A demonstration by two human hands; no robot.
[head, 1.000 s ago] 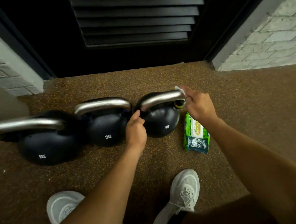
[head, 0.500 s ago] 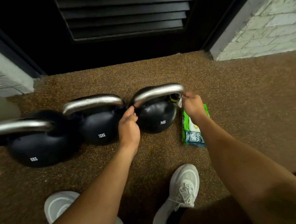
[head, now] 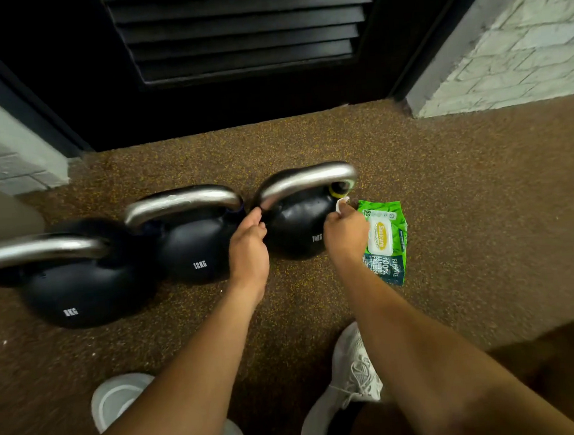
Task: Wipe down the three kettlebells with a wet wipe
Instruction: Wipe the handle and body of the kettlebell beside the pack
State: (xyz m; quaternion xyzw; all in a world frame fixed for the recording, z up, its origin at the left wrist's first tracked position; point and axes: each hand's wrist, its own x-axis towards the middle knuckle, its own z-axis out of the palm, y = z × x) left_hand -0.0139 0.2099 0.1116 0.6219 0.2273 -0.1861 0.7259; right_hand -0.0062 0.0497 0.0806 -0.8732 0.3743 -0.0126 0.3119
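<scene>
Three black kettlebells sat in a row on the speckled floor (head: 446, 179): 8KG kettlebell (head: 80, 293) left, 12KG kettlebell (head: 192, 247) middle, 14KG kettlebell (head: 296, 223) right. Left hand (head: 249, 250) pinched the near end of the 14KG's steel handle. Right hand (head: 346, 235) was closed on a white wet wipe (head: 340, 204) pressed to the 14KG's right side, just beside the green wipes pack (head: 387, 244).

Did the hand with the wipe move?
Yes. The right hand with the wet wipe slid down from the right end of the 14 kg kettlebell's handle onto the ball's right side.
</scene>
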